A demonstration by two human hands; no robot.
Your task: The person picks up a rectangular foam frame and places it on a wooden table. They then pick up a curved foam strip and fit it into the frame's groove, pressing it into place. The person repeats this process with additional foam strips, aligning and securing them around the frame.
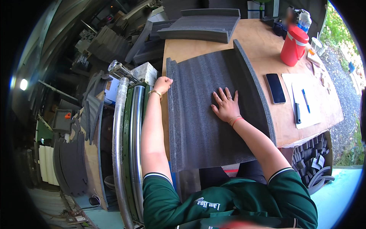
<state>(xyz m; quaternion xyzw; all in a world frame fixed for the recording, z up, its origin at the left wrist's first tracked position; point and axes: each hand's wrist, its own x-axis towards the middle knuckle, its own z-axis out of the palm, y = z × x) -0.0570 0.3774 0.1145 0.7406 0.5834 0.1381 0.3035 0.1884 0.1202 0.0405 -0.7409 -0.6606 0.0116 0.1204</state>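
Note:
A dark grey foam piece (pixel 202 84) with a flat base and raised lips along its left and right sides lies before me, its near end overhanging the table's front edge. My right hand (pixel 227 105) rests flat on its base, fingers spread. At the outer side of the left lip my left hand (pixel 163 84) is closed with curled fingers, its knuckles against the foam. Whatever those fingers hold, if anything, is hidden. Farther back sits a second grey foam piece (pixel 202 26) of similar shape.
On the wooden table (pixel 259 45) at right are a red jug (pixel 294 45), a phone (pixel 275 88), and white paper (pixel 310 110) bearing a knife (pixel 297 112) and a pen (pixel 306 101). Metal rollers (pixel 136 126) stand left. A box of foam offcuts (pixel 310 152) is at lower right.

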